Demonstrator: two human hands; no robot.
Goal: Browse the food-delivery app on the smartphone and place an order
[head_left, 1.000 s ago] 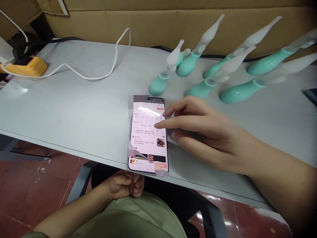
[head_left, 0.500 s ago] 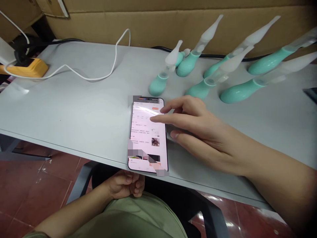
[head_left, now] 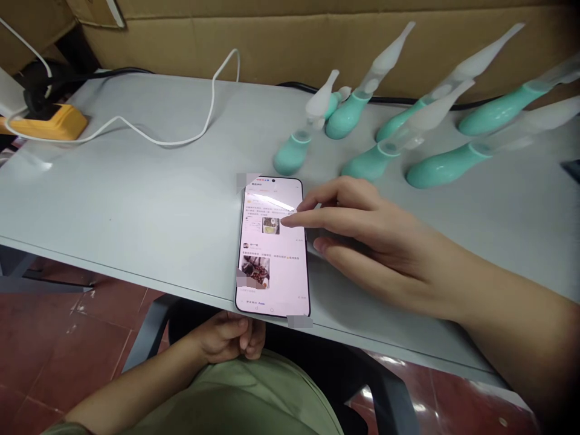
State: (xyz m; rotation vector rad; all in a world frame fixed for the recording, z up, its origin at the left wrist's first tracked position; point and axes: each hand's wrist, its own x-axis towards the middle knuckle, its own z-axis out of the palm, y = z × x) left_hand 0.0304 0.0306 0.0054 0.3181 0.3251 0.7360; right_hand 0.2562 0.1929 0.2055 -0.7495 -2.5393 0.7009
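A smartphone [head_left: 276,241] lies face up at the table's front edge, its lit screen showing text and small pictures. My right hand [head_left: 376,241] reaches over it from the right, holding nothing, with fingers stretched out and apart. Its index fingertip is at the upper part of the screen; whether it touches the glass I cannot tell. Below the table edge, my left hand [head_left: 233,335] rests in my lap with its fingers curled in and no object visible in it. Just behind the phone stands a teal bulb syringe [head_left: 292,154] with a whitish tip.
Several more teal bulb syringes [head_left: 446,164] with pale tips occupy the right and back of the table [head_left: 136,199]. A white cable [head_left: 172,144] winds across its left side to a yellow power strip [head_left: 66,122]. Brown cardboard [head_left: 272,45] lines the back.
The phone screen has switched to a different page with other pictures. My right hand has shifted very slightly to the right; my left hand stays in place.
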